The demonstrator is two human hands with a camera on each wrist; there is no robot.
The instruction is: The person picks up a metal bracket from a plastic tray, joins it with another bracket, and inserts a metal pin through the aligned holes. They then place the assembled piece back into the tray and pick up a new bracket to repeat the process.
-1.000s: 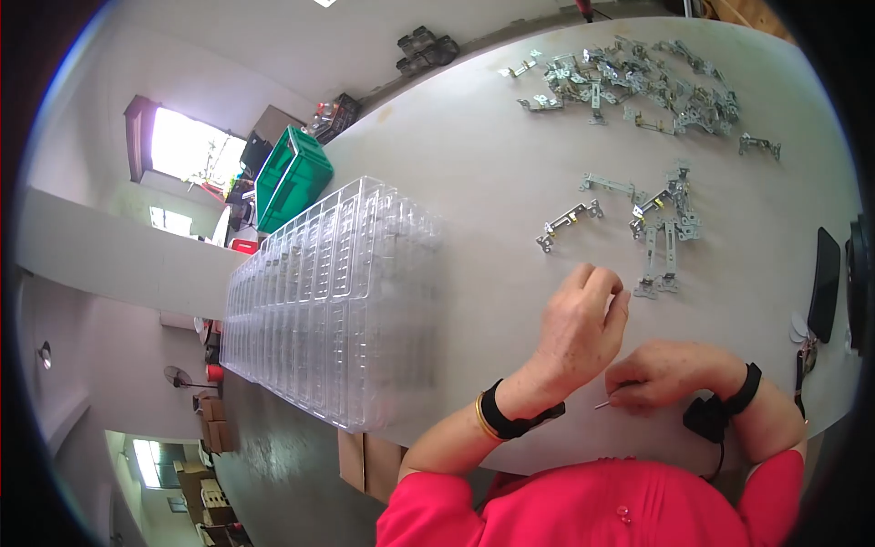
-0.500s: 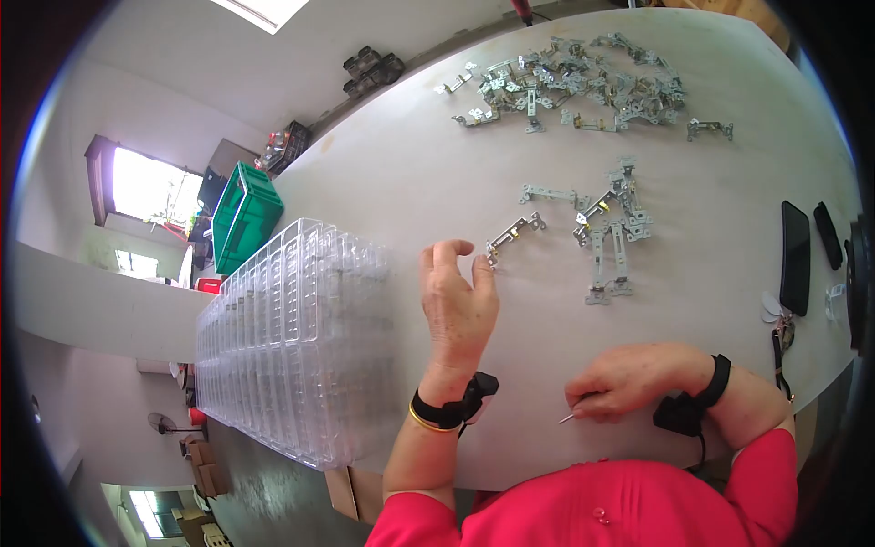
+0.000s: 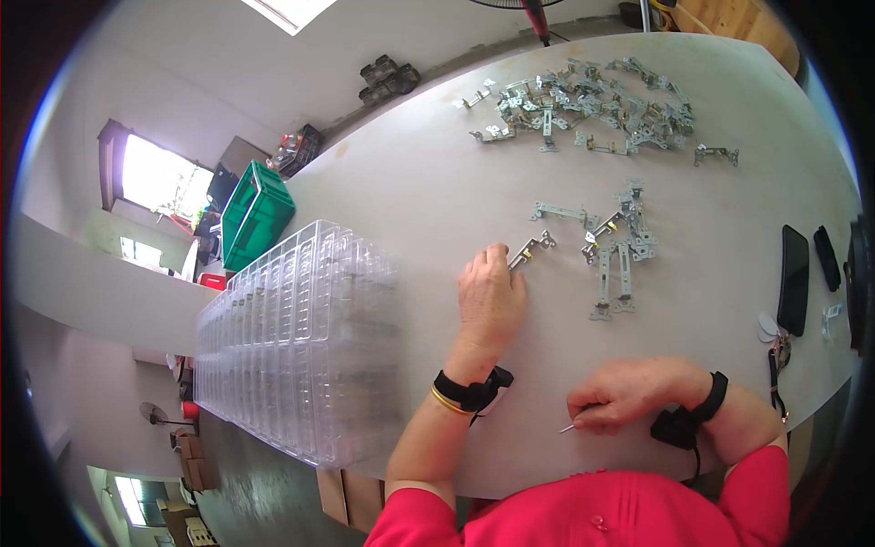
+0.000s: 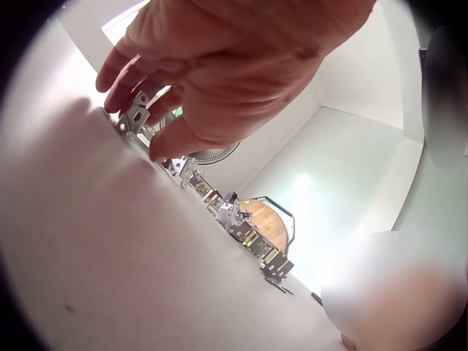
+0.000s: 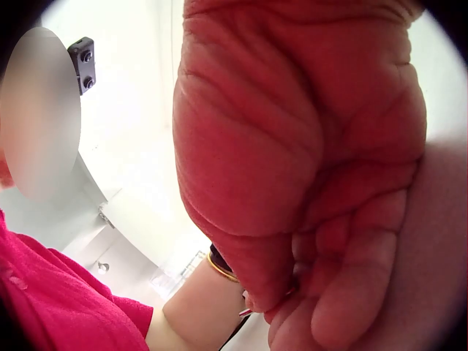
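The left hand (image 3: 492, 296) curls its thumb and fingers round the near end of one metal piece (image 3: 531, 252), with a small space inside the hand. I cannot tell how hard it squeezes. The piece lies slanted near the middle of the tabletop (image 3: 437, 210), and the hand hides its near end. The right hand (image 3: 620, 394), by the near edge, pinches one thin stick (image 3: 566, 428) with its tip poking out. Clear plastic trays (image 3: 314, 346) stand high along the left edge, too many to count. A small bunch (image 3: 623, 273) sits right of the piece; a big pile (image 3: 647, 114) is near the far edge. Both are too tangled to count. One phone (image 3: 794, 278) lies near the right edge.
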